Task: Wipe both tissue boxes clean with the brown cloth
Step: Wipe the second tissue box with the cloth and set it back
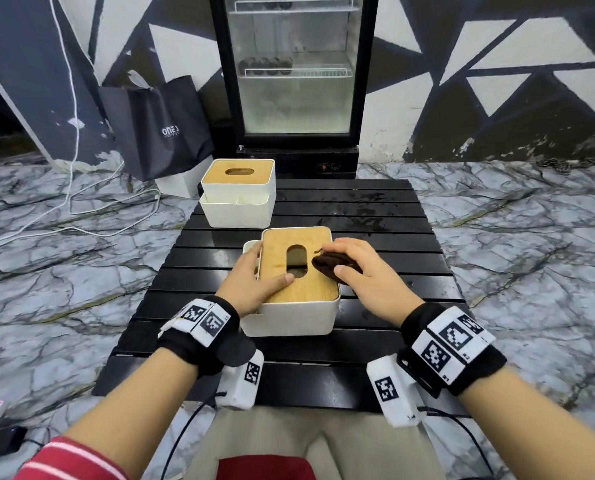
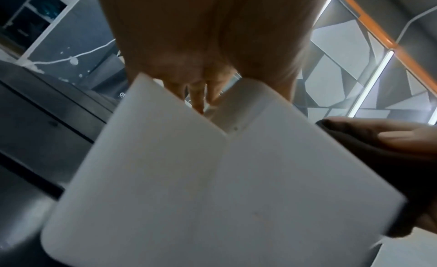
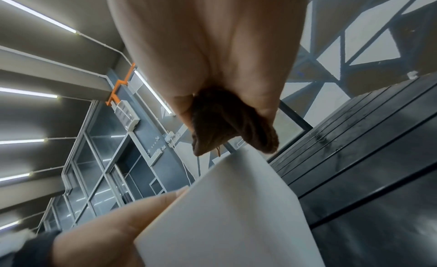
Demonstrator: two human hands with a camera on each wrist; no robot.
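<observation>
The near tissue box (image 1: 291, 318) is braced by the left hand (image 1: 251, 284) while the brown cloth (image 1: 334, 266), bunched in the right hand (image 1: 365, 271), is pressed on its bamboo lid (image 1: 278, 258); the far tissue box (image 1: 237, 192), beyond both grips, is judged still to be wiped

Black slatted surface (image 1: 375, 216) occupies frame centre, with wet patches on its upper slats. Glass-door refrigerator (image 1: 294, 71) stands at top centre. Black bag (image 1: 157, 126) sits upper left. White cable (image 1: 71, 188) crosses the marble floor (image 1: 531, 237).
</observation>
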